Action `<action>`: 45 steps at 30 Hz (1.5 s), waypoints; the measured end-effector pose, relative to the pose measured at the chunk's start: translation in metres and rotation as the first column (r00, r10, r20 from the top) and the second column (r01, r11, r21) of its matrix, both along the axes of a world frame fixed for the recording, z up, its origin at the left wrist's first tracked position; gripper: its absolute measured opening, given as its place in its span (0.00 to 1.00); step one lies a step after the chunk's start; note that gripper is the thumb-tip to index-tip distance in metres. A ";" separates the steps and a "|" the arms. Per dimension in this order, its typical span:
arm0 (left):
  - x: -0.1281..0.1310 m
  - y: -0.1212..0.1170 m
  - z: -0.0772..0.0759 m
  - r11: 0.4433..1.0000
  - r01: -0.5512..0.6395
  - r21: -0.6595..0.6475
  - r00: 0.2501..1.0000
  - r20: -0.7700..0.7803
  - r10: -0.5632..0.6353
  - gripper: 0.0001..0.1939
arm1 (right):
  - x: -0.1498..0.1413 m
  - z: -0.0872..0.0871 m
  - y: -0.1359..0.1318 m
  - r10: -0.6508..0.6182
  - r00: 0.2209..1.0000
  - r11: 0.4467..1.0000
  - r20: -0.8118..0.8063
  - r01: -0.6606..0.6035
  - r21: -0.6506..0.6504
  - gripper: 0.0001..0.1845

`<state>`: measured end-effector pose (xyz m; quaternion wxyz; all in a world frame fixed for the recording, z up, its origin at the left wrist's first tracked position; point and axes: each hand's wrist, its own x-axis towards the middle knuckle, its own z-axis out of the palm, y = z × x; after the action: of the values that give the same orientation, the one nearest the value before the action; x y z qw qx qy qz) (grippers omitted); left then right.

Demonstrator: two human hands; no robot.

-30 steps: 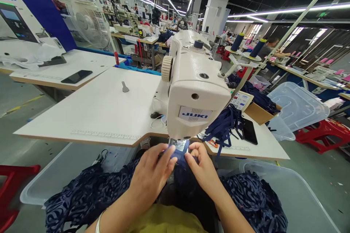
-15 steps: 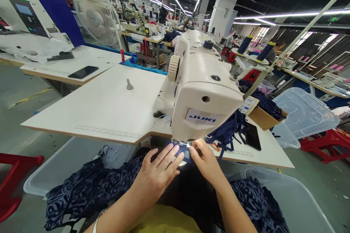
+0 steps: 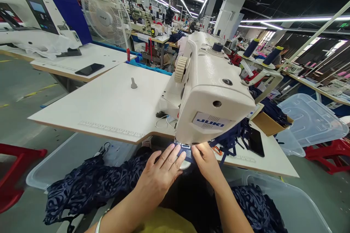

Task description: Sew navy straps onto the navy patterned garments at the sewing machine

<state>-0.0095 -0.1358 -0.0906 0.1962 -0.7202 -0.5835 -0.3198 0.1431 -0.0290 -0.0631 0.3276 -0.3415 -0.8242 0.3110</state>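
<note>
A white JUKI sewing machine (image 3: 216, 91) stands in front of me, its head over a small piece of navy fabric (image 3: 188, 154). My left hand (image 3: 164, 169) lies with fingers stretched flat on the fabric's left part, close to the presser foot (image 3: 186, 146). On the fabric's right edge, my right hand (image 3: 207, 164) has its thumb and bent fingers closed, just under the machine head. A round white plate (image 3: 185, 165) shows below the fabric. The needle is hidden behind the machine head.
Navy straps (image 3: 228, 140), a phone (image 3: 256, 142) and orange-handled snips (image 3: 217, 150) lie right on the white table (image 3: 109, 98). Patterned navy garments (image 3: 90, 182) hang over a left plastic bin (image 3: 41, 167); more fill a right bin (image 3: 300, 196). A red stool (image 3: 19, 174) stands left.
My view has shifted slightly, so the machine appears larger and farther right. Both hands remain at the fabric under the machine head, and the presser foot shows more clearly.
</note>
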 end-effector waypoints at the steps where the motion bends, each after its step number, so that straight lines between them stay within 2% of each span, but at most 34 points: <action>1: 0.001 0.000 0.000 1.000 -0.006 -0.007 1.000 -0.004 0.006 0.17 | 0.000 0.000 0.000 -0.002 1.000 1.000 -0.001 0.002 0.001 0.12; 11: 0.003 -0.001 -0.009 0.999 -0.049 -0.010 0.999 -0.014 0.049 0.19 | -0.002 -0.002 0.001 -0.028 1.000 1.000 0.000 0.028 0.002 0.13; 16: 0.005 -0.001 -0.001 0.999 -0.032 0.002 0.999 0.018 0.032 0.18 | -0.002 -0.006 0.001 -0.042 0.999 0.999 0.004 0.042 -0.003 0.13; 18: 0.002 -0.002 -0.003 1.000 0.007 -0.018 0.999 0.035 -0.007 0.19 | 0.000 -0.010 0.000 -0.054 0.998 0.999 0.015 0.054 -0.005 0.13; 20: -0.007 -0.006 -0.021 0.993 0.045 -0.110 0.998 0.051 -0.039 0.21 | 0.003 -0.015 0.000 -0.079 0.996 0.997 0.028 0.079 0.004 0.14; 22: -0.025 -0.016 -0.055 0.960 -0.011 -0.280 0.997 0.068 0.032 0.23 | 0.005 -0.019 0.001 -0.094 0.995 0.995 0.045 0.094 0.015 0.14; 23: -0.037 -0.025 -0.076 0.898 -0.138 -0.417 0.982 0.062 0.180 0.24 | 0.006 -0.021 0.001 -0.100 0.994 0.995 0.053 0.099 0.020 0.14; 25: -0.063 -0.049 -0.123 0.787 -0.303 -0.537 0.923 0.039 0.382 0.26 | 0.007 -0.023 0.003 -0.114 0.991 0.993 0.076 0.112 0.019 0.16; 27: -0.088 -0.080 -0.165 0.649 -0.412 -0.640 0.846 -0.004 0.533 0.30 | 0.006 -0.024 0.003 -0.123 0.988 0.992 0.097 0.122 0.013 0.17; 29: -0.107 -0.109 -0.198 0.523 -0.431 -0.735 0.801 -0.045 0.597 0.33 | 0.004 -0.023 0.004 -0.119 0.987 0.993 0.104 0.119 0.009 0.18; 31: -0.119 -0.127 -0.219 0.450 -0.418 -0.790 0.788 -0.069 0.611 0.36 | 0.001 -0.022 0.003 -0.116 0.988 0.993 0.097 0.116 0.015 0.18; 32: -0.124 -0.131 -0.226 0.431 -0.412 -0.802 0.787 -0.075 0.612 0.36 | 0.001 -0.021 0.002 -0.126 0.987 0.992 0.095 0.125 0.017 0.18; 34: -0.130 -0.127 -0.236 0.432 -0.397 -0.810 0.800 -0.074 0.596 0.35 | 0.000 -0.020 0.001 -0.153 0.983 0.988 0.101 0.153 0.014 0.18; 38: -0.142 -0.098 -0.243 0.518 -0.321 -0.793 0.868 -0.029 0.495 0.26 | 0.003 -0.021 -0.001 -0.203 0.968 0.978 0.145 0.206 -0.009 0.19; 42: -0.153 -0.078 -0.236 0.568 -0.227 -0.791 0.925 0.008 0.381 0.18 | 0.004 -0.022 0.000 -0.197 0.967 0.979 0.163 0.201 -0.011 0.21; 45: -0.159 -0.073 -0.221 0.580 -0.254 -0.774 0.921 -0.012 0.388 0.14 | 0.006 -0.022 0.001 -0.190 0.965 0.981 0.181 0.196 -0.015 0.21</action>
<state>-0.1688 -0.2093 -0.3113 -0.1177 -0.5887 -0.7975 -0.0594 0.1490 -0.0277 -0.0853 0.2757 -0.4519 -0.8078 0.2592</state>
